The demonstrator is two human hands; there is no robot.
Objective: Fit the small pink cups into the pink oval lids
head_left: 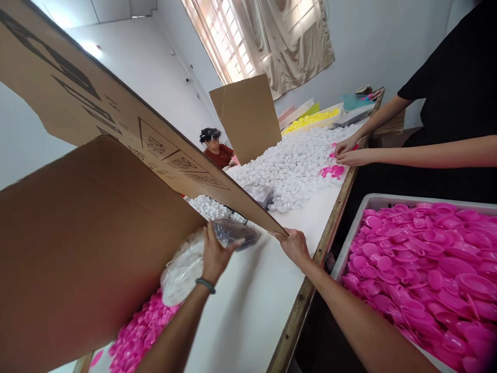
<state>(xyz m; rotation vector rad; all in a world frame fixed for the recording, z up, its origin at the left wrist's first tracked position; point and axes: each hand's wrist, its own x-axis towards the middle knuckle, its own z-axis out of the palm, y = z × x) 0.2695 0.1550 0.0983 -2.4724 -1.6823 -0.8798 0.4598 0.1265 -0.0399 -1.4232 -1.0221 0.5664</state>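
Note:
My right hand (294, 246) is closed on the lower corner of a big printed cardboard sheet (163, 140), which leans up to the left across the view. My left hand (217, 254), with a dark bracelet at the wrist, has its thumb and fingers apart. Just behind it lie a dark packet in clear plastic (236, 233) and a clear plastic bag (182, 274) with pale contents. Another brown cardboard panel (89, 233) fills the left side. At its foot, beside my left forearm, is a heap of pink plastic pieces (142, 331).
A white-topped table (233, 305) has a wooden edge (298, 311). White pieces (287, 166) are heaped farther along it. At right stands a tray (351, 238) of pink pieces. A co-worker's hands (351, 151) handle pink pieces; another person (218, 153) is behind the table.

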